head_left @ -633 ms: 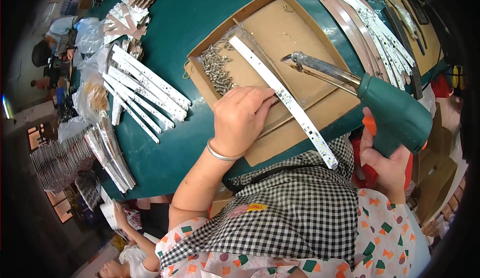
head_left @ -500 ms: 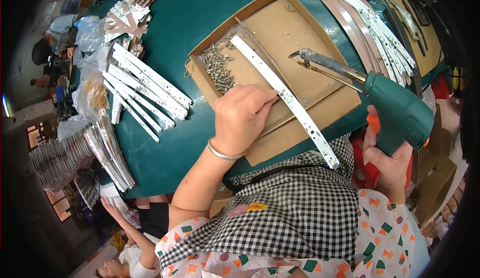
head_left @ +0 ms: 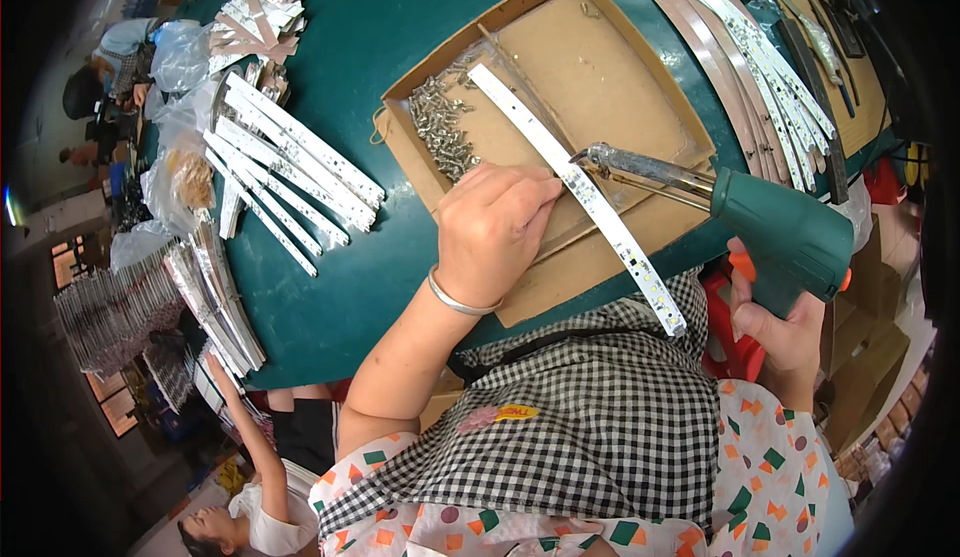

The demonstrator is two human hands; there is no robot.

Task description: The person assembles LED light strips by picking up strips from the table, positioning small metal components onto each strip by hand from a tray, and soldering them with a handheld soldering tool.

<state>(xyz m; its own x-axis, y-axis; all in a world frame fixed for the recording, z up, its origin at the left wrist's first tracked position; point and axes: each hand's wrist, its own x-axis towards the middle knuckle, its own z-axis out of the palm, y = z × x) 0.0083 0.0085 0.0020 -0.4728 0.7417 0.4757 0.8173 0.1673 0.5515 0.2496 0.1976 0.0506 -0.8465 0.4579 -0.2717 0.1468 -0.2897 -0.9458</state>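
Fingers of the right hand [head_left: 782, 335], lower right of the frame, are closed around the grip of a green iron [head_left: 780, 232]. Its tip [head_left: 582, 158] stood well clear of the white strip [head_left: 625, 237] half a second ago; now it has come across to the strip's right edge, right by the left fingertips. That seems to bring tool and piece together at one working spot, though I cannot tell if they touch. The left hand [head_left: 492, 232], at the centre, has thumb and forefinger pinched together at the strip's left edge; what lies between them is hidden. The strip slants from the middle of the frame down to the checked apron [head_left: 560, 427], above a cardboard tray [head_left: 655, 67] with screws [head_left: 438, 127] along its left side.

Around the tray spreads a green table [head_left: 345, 47]. More strips lie fanned at left [head_left: 300, 157] and at upper right [head_left: 770, 82], beside a wooden board [head_left: 868, 107]. Plastic bags [head_left: 180, 57] line the table's left end. Beyond, a co-worker in white [head_left: 272, 522] reaches up from the lower left, and another person [head_left: 122, 42] sits at upper left in the dim room.
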